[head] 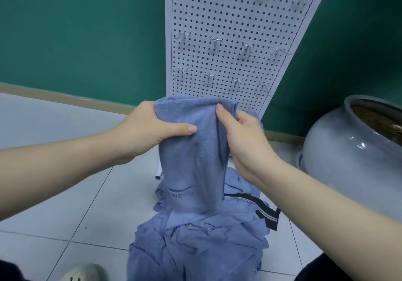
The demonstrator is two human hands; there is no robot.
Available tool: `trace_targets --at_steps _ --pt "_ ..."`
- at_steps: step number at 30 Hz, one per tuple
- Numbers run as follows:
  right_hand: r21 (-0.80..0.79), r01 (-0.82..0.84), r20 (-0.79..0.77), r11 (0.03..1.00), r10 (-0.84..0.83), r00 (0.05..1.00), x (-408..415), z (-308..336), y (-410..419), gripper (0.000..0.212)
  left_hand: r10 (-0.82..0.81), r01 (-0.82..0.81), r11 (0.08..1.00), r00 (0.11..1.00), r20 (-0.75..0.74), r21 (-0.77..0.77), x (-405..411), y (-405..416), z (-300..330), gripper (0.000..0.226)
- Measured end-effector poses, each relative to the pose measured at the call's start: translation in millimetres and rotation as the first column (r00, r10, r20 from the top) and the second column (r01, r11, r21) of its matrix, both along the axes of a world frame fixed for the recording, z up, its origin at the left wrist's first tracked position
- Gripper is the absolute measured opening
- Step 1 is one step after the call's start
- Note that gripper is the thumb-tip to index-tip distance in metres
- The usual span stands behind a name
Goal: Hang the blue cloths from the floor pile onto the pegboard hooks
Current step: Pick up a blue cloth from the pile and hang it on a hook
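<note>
Blue cloths are lying heaped in a pile (pixel 195 241) on the tiled floor (pixel 65 226) nearest me, one showing a dark striped band. Above it, I am lifting one blue cloth (pixel 191 150) clear of the heap, its lower end trailing onto the pile. My left hand (pixel 150 130) is closing its grip on the cloth's upper left edge, thumb pressing across the front; my right hand (pixel 241 137) is pinching the upper right edge, so the top is being held spread and taut, ready, I judge, to drape over a hook. Beyond, the white pegboard (pixel 228 30) is standing against the green wall, its hooks (pixel 215 41) bare. A grey ceramic pot (pixel 348 146) is sitting to the right.
</note>
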State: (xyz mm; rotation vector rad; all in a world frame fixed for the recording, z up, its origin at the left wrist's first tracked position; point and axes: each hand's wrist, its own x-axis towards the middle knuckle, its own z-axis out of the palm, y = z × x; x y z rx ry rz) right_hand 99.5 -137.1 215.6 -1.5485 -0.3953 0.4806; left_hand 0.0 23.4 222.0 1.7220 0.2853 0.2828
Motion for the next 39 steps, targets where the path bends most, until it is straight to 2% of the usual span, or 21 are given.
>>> trace_targets --at_steps 4,6,8,10,12,16,19,21,24,27,30,31,33,35,37,39 --pt "-0.037 0.004 0.013 0.999 -0.003 1.000 -5 0 5 0.044 0.197 -0.198 0.980 0.979 0.049 0.014 5 2 -4 0.030" --pt "-0.035 -0.026 0.014 0.999 0.027 1.000 -10 -1 8 0.037 0.294 -0.297 0.953 0.954 0.064 0.053 8 3 -6 0.026" --pt "-0.048 -0.037 0.027 0.998 0.038 0.999 -14 -4 11 0.042 0.370 -0.378 0.921 0.924 0.094 0.095 11 4 -8 0.024" --pt "-0.039 -0.033 0.051 0.999 0.035 0.998 -19 -7 15 0.047 0.425 -0.438 0.891 0.897 0.123 0.119 13 2 -7 0.020" --pt "-0.026 -0.042 0.069 0.999 0.043 0.997 -22 -8 16 0.041 0.432 -0.453 0.884 0.887 0.164 0.121 14 -1 -5 0.013" --pt "0.023 -0.011 0.094 1.000 0.009 0.995 -24 -5 14 0.028 0.363 -0.429 0.864 0.894 0.262 0.264 11 -14 -1 0.015" --pt "0.076 0.028 0.114 0.997 -0.037 0.993 -21 0 11 0.027 0.194 -0.284 0.923 0.926 0.324 0.259 3 -26 2 0.005" --pt "0.076 0.035 0.145 0.996 -0.046 0.988 -18 4 8 0.026 0.076 -0.184 0.938 0.936 0.344 0.295 -3 -30 2 0.020" --pt "0.056 0.047 0.214 0.997 -0.058 0.975 -16 10 5 0.025 -0.036 -0.120 0.894 0.941 0.336 0.432 -4 -31 -1 0.033" --pt "0.040 0.008 0.284 0.999 -0.019 0.959 -20 12 3 0.033 -0.031 -0.143 0.866 0.941 0.338 0.480 -1 -29 -3 0.020" --pt "-0.008 -0.096 0.337 0.995 0.093 0.937 -27 14 0 0.054 0.002 -0.191 0.858 0.930 0.368 0.477 2 -25 -2 0.010" --pt "-0.023 -0.110 0.358 0.994 0.111 0.927 -28 15 -1 0.050 0.020 -0.206 0.857 0.929 0.369 0.473 2 -24 -1 0.013" --pt "-0.013 -0.097 0.402 0.995 0.094 0.911 -27 17 -3 0.024 0.084 -0.238 0.868 0.936 0.343 0.436 4 -21 -2 0.023" --pt "-0.007 -0.070 0.425 0.998 0.067 0.903 -23 17 -3 0.015 0.144 -0.249 0.893 0.948 0.285 0.375 5 -18 -3 0.036" --pt "0.029 -0.085 0.423 0.996 0.065 0.904 -20 19 -3 0.014 0.126 -0.175 0.949 0.973 0.191 0.263 6 -17 -1 0.054" --pt "0.093 -0.125 0.395 0.988 0.078 0.915 -18 25 -4 0.014 0.012 -0.023 0.994 0.995 0.101 0.108 6 -17 1 0.056"
